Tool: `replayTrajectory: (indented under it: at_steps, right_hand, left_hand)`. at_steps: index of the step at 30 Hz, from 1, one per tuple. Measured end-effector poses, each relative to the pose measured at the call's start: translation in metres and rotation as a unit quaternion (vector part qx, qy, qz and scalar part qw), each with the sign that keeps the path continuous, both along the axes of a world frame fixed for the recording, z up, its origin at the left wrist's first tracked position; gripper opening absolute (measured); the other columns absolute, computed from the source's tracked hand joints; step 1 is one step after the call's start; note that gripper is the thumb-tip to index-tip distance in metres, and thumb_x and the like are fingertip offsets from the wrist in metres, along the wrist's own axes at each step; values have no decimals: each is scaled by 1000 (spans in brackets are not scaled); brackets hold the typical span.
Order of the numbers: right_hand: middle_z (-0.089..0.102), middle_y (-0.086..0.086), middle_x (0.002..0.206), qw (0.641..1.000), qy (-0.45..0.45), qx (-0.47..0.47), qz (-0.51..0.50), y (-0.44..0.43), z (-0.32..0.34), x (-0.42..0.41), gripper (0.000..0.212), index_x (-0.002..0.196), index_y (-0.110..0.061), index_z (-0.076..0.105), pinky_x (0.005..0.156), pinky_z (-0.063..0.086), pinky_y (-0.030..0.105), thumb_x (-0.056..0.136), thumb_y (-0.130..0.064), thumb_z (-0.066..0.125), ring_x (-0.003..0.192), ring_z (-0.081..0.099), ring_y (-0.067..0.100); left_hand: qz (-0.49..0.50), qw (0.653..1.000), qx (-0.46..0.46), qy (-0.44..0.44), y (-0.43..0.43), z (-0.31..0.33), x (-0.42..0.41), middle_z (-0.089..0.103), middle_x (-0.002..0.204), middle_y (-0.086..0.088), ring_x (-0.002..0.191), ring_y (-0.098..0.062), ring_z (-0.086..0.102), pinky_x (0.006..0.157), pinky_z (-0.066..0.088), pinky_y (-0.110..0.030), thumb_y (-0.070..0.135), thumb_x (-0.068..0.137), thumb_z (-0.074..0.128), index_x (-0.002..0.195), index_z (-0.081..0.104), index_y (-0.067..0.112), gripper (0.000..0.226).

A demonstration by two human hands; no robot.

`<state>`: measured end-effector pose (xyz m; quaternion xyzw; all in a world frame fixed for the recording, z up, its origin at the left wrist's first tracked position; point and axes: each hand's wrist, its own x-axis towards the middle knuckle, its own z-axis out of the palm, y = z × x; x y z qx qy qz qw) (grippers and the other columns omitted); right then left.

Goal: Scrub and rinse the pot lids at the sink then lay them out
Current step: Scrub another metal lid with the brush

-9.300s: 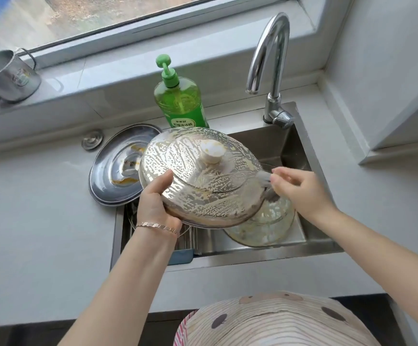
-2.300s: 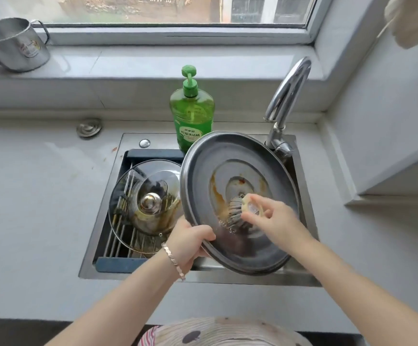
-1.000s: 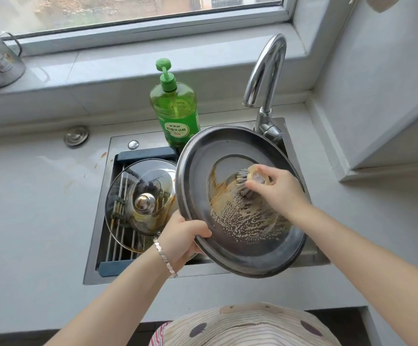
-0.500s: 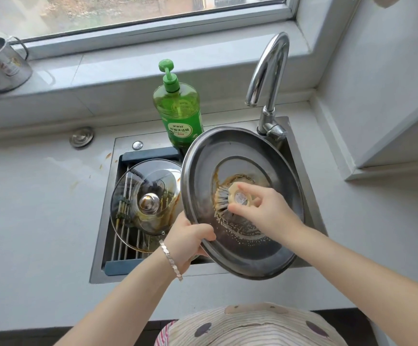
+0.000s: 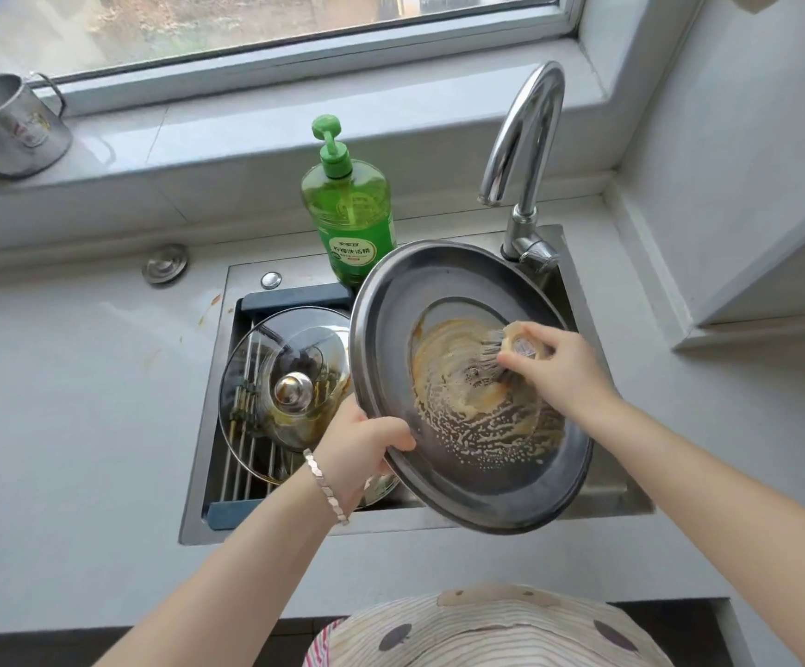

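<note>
Steel lid [image 5: 482, 479] held tilted over the sink's [image 5: 256, 531] right half, underside up w/ brownish suds. L hand [image 5: 359, 445] grips its left rim, thumb curled over the edge. R hand [image 5: 559, 368] holds a scrub brush [image 5: 491, 349], bristles pressed to the lid's centre. Glass lid [image 5: 289, 377] lies in the sink's left half on a rack [image 5: 241, 469]. Soap bottle [image 5: 350, 219] & tap [image 5: 525, 137] stand behind the sink.
</note>
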<state>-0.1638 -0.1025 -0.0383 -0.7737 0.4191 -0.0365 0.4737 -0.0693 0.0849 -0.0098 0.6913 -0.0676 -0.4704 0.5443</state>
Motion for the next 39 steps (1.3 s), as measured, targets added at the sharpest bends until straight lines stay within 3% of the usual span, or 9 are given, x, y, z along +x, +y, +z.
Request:
replayTrajectory:
  at_steps: [6, 10, 13, 18, 23, 27, 32, 36, 39]
  right_hand:
    - [61, -3, 118, 996, -41, 24, 73, 17, 11, 7, 60, 132, -22, 54, 98, 40, 30, 77, -37, 73, 110, 54, 15]
    - [55, 2, 134, 1000, 9, -6, 3, -10, 4, 1, 62, 133, -19, 52, 103, 39, 36, 77, -37, 73, 122, 50, 21]
    - [58, 1, 129, 998, 4, 20, 67, 20, -6, -6, 64, 133, -24, 52, 102, 41, 40, 75, -40, 74, 118, 52, 23]
    - [55, 2, 133, 998, -33, 37, -26, 0, -5, 2, 66, 134, -18, 51, 103, 42, 41, 75, -39, 74, 114, 54, 20]
    - [59, -4, 117, 990, -81, 67, 97, 33, 9, 6, 63, 135, -24, 49, 94, 48, 34, 77, -37, 72, 105, 59, 16]
    - [61, -1, 121, 997, -74, 7, -17, -4, 9, 18, 64, 134, -21, 51, 98, 42, 32, 77, -41, 71, 103, 57, 16]
    - [61, -9, 77, 987, -89, 51, 126, 40, 18, 12, 59, 134, -26, 50, 74, 48, 26, 79, -34, 71, 71, 57, 13]
    - [60, 0, 125, 993, -111, 33, 0, 4, 15, 30, 63, 133, -17, 51, 101, 44, 40, 77, -36, 73, 107, 58, 17]
    - [61, -1, 122, 990, -119, 50, 57, 22, 18, 31, 66, 135, -21, 49, 93, 46, 34, 76, -38, 72, 103, 61, 17]
  left_hand:
    - [-1, 1000, 6, 8, -5, -3, -7, 64, 85, -19, 82, -35, 61, 75, 50, -45, 1, 51, 54, 96, 60, -3, 46]
    - [-4, 1000, -16, 3, -2, 1, -1, 64, 72, -10, 71, -26, 62, 55, 53, -29, 0, 52, 53, 87, 60, 2, 35]
    - [-23, 999, -18, -23, -2, 1, 0, 68, 70, -3, 73, -22, 65, 57, 51, -27, 1, 52, 52, 85, 62, 6, 35]
    - [-44, 998, -14, -46, 0, 0, 0, 69, 82, -9, 83, -26, 65, 68, 53, -34, 2, 53, 53, 91, 63, 3, 40]
    - [-40, 999, 16, -27, 1, -5, -5, 68, 86, -16, 86, -36, 63, 78, 50, -52, 1, 52, 54, 95, 64, -1, 44]
    - [-39, 999, 21, -20, 3, -4, -5, 65, 81, -16, 81, -34, 60, 75, 45, -48, 1, 53, 55, 91, 62, 0, 39]
    - [-40, 999, 17, -12, 1, -3, -5, 64, 80, -18, 76, -35, 61, 72, 49, -47, 1, 53, 54, 93, 62, -3, 41]
    - [-65, 997, 34, -8, -1, -1, -8, 64, 69, -6, 63, -22, 63, 57, 49, -31, 3, 51, 55, 87, 59, 5, 37]
    - [-63, 998, 27, 13, -3, 1, -11, 63, 61, -1, 57, -17, 62, 51, 49, -25, 3, 50, 54, 83, 58, 7, 34]
